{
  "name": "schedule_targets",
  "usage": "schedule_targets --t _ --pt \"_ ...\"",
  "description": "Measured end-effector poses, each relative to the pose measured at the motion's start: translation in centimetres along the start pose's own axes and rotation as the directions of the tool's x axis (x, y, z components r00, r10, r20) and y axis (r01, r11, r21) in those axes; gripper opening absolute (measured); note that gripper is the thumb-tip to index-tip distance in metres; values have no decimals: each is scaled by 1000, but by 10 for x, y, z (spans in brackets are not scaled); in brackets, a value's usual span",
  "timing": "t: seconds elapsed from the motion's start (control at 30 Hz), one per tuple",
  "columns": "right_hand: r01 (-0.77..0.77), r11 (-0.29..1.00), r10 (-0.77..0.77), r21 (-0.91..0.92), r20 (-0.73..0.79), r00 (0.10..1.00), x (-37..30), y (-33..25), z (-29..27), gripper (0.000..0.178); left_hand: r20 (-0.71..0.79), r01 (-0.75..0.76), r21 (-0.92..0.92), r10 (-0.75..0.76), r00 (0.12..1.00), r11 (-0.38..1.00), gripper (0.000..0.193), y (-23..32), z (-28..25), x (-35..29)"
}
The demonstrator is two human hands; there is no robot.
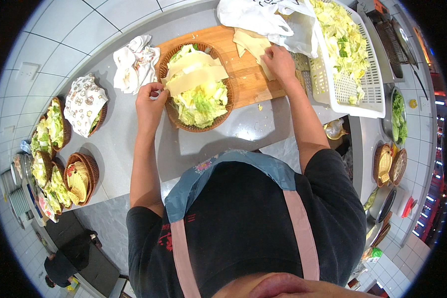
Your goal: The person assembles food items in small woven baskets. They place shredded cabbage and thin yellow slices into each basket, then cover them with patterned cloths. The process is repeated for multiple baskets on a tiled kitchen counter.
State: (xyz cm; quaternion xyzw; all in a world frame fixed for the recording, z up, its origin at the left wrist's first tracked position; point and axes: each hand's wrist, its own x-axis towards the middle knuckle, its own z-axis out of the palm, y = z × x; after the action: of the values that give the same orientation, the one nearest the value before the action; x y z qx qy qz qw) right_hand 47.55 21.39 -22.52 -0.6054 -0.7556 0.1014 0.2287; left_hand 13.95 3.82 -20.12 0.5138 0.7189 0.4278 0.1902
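A round brown wicker basket (229, 102) holds chopped leafy greens (199, 105), with flat pale yellow strips that look like tofu skin (196, 72) laid across them. At the basket's left rim, my left hand (150, 98) is closed, its fingertips pinched at the left end of a strip. More sheets of the same food (253, 45) lie folded on the wooden cutting board (251, 92), right of the basket. My right hand (280, 62) is closed at the right edge of these sheets, with thumb and fingers pinching there; the fingertips are partly hidden.
A white plastic crate (367, 102) of chopped greens stands right of the board, beside white plastic bags (256, 17). A crumpled cloth (135, 64), a cloth-covered basket (85, 102) and several filled baskets (82, 181) stand left. A person (64, 265) is at lower left.
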Motion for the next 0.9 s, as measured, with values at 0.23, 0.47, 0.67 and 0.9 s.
schedule_targets --t 0.23,0.47,0.67,0.9 --pt "45 997 -48 56 46 998 -2 -14 -34 19 -61 106 -153 -117 991 982 24 19 -22 -2" --pt "28 1000 -28 3 148 989 5 -24 -35 22 -9 66 -273 -71 997 960 22 48 -20 -6" --pt "7 998 7 -64 218 976 0 -9 -1 23 26 58 -346 -52 998 937 20 64 -22 -15" --pt "-243 882 56 403 423 905 2 -15 -40 14 78 100 -431 -74 994 897 17 72 -27 -31"
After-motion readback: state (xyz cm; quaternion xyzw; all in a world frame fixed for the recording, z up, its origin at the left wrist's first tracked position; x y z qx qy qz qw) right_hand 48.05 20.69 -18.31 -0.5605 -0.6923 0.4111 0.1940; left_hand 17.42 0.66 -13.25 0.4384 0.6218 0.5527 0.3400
